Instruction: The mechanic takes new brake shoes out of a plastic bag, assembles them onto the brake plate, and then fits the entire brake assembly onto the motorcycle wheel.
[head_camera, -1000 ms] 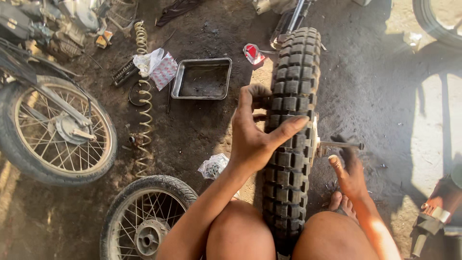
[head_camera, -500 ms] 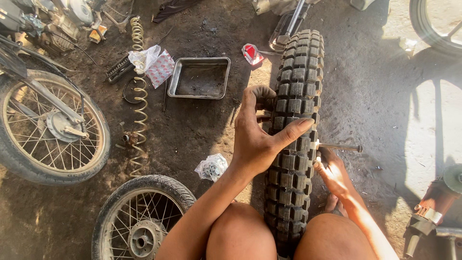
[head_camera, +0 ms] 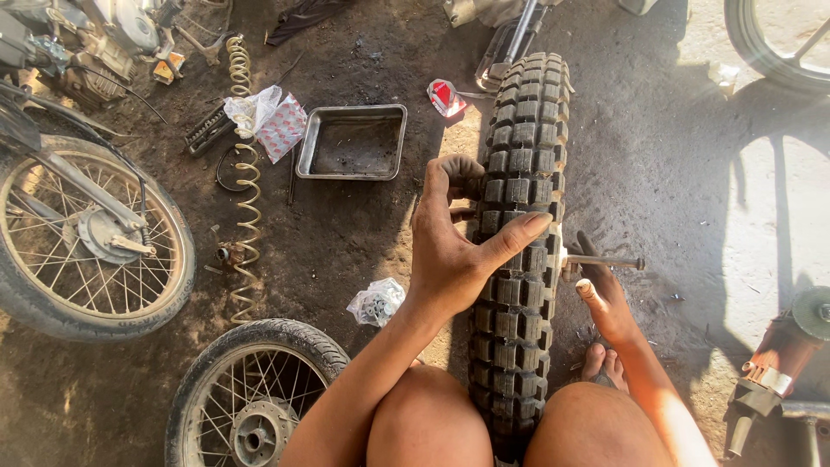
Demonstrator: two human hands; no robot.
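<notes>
Left hand (head_camera: 450, 242) steadies upright knobby tire (head_camera: 519, 259), tread running away lengthwise.

Sharp focus, harsh sunlight from right, deep shadows, overexposed ground.
</notes>
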